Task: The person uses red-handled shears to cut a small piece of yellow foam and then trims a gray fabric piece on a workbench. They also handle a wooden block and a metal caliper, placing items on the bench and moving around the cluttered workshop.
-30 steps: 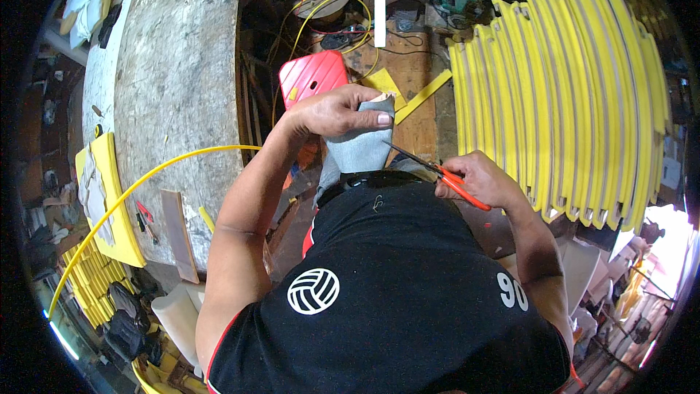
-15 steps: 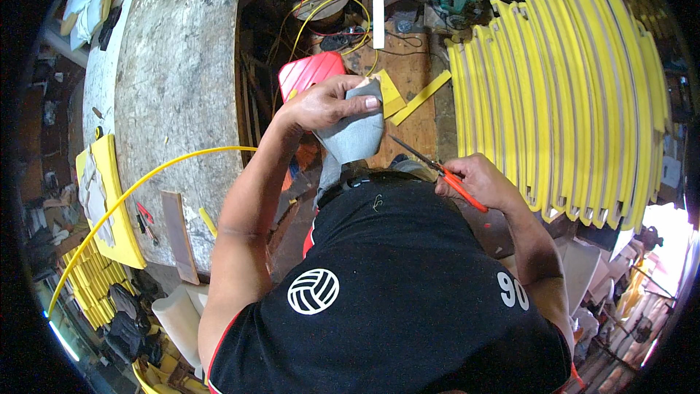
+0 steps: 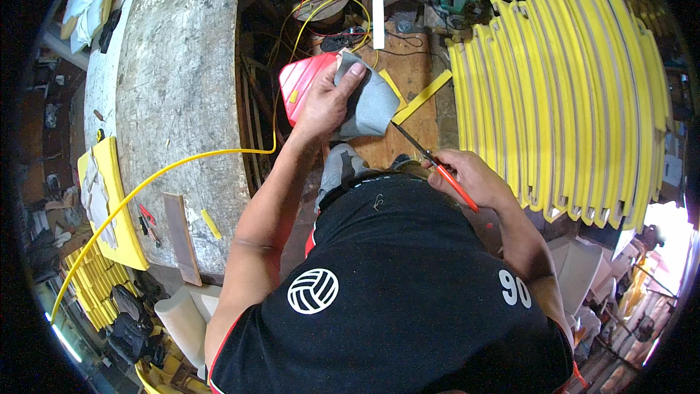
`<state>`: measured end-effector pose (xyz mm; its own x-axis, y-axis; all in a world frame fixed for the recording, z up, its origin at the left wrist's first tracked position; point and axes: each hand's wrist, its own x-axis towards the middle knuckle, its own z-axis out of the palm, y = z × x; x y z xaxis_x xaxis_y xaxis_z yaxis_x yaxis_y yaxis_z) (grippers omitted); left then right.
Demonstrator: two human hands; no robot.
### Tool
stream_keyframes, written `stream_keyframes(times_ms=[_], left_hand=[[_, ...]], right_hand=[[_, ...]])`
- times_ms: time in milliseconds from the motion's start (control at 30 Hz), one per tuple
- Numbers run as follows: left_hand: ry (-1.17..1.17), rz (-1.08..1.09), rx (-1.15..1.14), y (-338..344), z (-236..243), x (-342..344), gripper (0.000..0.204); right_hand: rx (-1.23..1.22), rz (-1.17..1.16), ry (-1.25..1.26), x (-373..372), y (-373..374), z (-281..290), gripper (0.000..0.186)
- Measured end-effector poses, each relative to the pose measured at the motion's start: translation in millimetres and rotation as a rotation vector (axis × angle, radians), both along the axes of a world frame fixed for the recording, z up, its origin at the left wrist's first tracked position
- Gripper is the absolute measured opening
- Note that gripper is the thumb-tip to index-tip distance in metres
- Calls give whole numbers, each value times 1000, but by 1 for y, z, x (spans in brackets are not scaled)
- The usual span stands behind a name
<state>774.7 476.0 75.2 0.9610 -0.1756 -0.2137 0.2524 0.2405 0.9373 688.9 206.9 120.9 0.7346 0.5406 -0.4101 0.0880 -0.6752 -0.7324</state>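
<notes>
In my left hand (image 3: 327, 99) is a piece of grey-blue sheet material (image 3: 370, 104), pinched near its top with the thumb on its face, over part of a red plastic seat (image 3: 295, 82). My right hand (image 3: 467, 179), lower and to the right, grips scissors with red handles (image 3: 453, 186); their dark blade points up-left at the material's lower right edge. Whether the tip touches it I cannot tell. Yellow strips (image 3: 424, 93) lie on a plywood board (image 3: 408, 142) behind the material.
A worn grey bench (image 3: 175, 73) runs along the left, bearing a yellow padded piece and small tools. A yellow hose (image 3: 198, 155) crosses it. A tall stack of yellow padded strips (image 3: 554, 95) fills the right. Cables, a spool (image 3: 319, 1) and a green power tool (image 3: 456, 4) sit at the back.
My left hand has moved upward, tilting the grey-blue material so its lower part swings right. My right hand has shifted slightly left, and the scissors point more steeply upward.
</notes>
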Motion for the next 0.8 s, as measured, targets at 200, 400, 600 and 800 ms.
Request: stream_keyframes(times_ms=[200, 400, 600, 800], left_hand=[[-99, -113, 144, 0, 0, -6, 22], [-51, -131, 141, 1, 7, -9, 22], [110, -59, -116, 9, 1, -13, 21], [156, -127, -272, -16, 9, -27, 20]], right_hand=[[52, -123, 103, 5, 7, 7, 50], [-81, -190, 170, 9, 4, 3, 42], [278, -489, 278, 1, -12, -18, 24], [562, -668, -51, 26, 29, -6, 16]])
